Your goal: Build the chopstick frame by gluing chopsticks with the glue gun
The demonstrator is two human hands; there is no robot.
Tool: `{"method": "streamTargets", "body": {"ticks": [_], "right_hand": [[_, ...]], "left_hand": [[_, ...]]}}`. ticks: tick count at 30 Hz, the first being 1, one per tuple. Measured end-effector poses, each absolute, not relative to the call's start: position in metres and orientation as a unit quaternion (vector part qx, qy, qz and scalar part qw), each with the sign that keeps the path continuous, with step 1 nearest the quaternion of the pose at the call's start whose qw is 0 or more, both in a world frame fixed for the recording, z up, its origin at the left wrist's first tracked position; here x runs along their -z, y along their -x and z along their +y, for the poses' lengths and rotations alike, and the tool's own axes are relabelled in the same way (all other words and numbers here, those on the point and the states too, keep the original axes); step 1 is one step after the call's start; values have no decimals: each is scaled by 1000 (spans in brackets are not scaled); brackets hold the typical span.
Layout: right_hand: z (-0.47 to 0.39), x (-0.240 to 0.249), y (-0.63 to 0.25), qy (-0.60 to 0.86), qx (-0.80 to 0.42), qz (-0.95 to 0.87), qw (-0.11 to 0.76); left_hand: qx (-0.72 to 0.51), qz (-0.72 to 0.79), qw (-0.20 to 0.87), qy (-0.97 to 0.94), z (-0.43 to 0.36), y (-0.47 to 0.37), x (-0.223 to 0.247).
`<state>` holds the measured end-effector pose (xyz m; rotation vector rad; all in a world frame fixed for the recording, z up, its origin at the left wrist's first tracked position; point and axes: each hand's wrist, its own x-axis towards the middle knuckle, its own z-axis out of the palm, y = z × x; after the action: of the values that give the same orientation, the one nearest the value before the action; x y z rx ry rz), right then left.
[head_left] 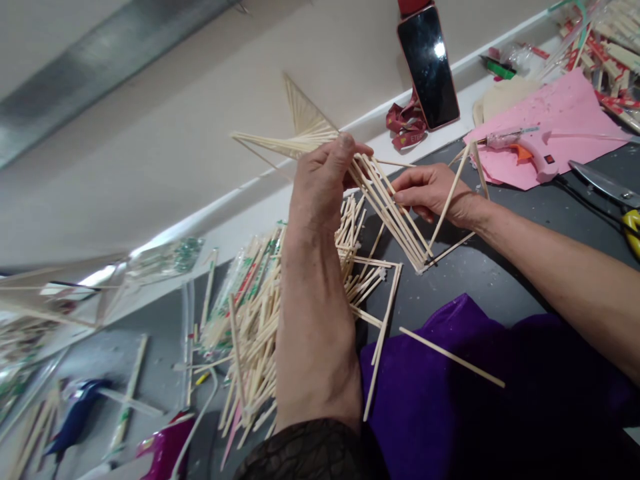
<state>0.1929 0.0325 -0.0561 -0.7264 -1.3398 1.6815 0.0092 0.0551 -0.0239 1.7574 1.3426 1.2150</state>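
My dark, quilted-looking sleeve point(305, 453) is filling the bottom of the view, with a deep purple cloth point(430, 343) spreading beside it and one loose, pale wooden stick point(453, 357) lying across the cloth. Over the grey counter point(505, 267), I am holding up a pointed framework of thin, pale wooden sticks point(386, 216). My left hand point(327, 167) is gripping it near its middle, the thumb pressing on top, while two fanned points are jutting out toward the wall. My right hand point(433, 193) is reaching in from the other side, and its thumb and forefinger are pinching at a stick of the framework, though I cannot make out exactly which one. Below my left forearm, a heap of loose pale sticks point(255, 320) is covering the counter. To the right, a pale pink glue gun point(540, 150) is resting on a bright pink sheet point(560, 103), near scissors with a yellow handle point(633, 232). A black-screened phone point(429, 70) is standing upright at the back, a dark red printed ribbon point(407, 125) bunching beside it.
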Motion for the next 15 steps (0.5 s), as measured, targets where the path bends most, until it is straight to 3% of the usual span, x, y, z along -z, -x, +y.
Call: {"method": "streamTargets", "body": {"ticks": [15], "right_hand": [[32,54,-194,294,-680,-525,419]], "left_hand": [[-456,507,315,-661,53,-9,22]]}}
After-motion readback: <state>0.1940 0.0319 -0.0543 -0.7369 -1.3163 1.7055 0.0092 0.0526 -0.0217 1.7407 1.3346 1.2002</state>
